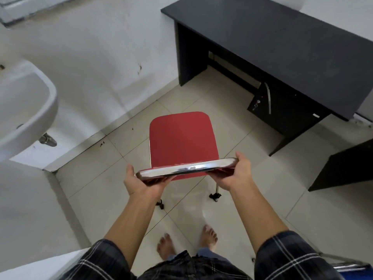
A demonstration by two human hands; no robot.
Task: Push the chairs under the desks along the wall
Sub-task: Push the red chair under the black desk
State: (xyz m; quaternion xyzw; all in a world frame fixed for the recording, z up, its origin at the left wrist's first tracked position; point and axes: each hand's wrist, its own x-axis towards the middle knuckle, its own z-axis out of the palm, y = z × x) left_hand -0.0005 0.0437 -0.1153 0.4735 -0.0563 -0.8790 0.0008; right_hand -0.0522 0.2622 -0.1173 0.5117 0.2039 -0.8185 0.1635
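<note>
A red chair [182, 138] with a chrome frame stands on the tiled floor right in front of me, its seat facing away. My left hand [141, 183] grips the left end of the chrome backrest rail, and my right hand [235, 172] grips its right end. A dark desk [282, 49] stands against the white wall ahead to the right, with an open knee space and a drawer unit [282, 110] under its right part. The chair is apart from the desk, a short way in front of its knee space.
A white washbasin [24, 110] juts from the wall on the left. Part of a second dark desk [343, 168] shows at the right edge. A wall corner [50, 170] lies left of the chair. My bare feet [187, 241] stand on the tiles behind the chair.
</note>
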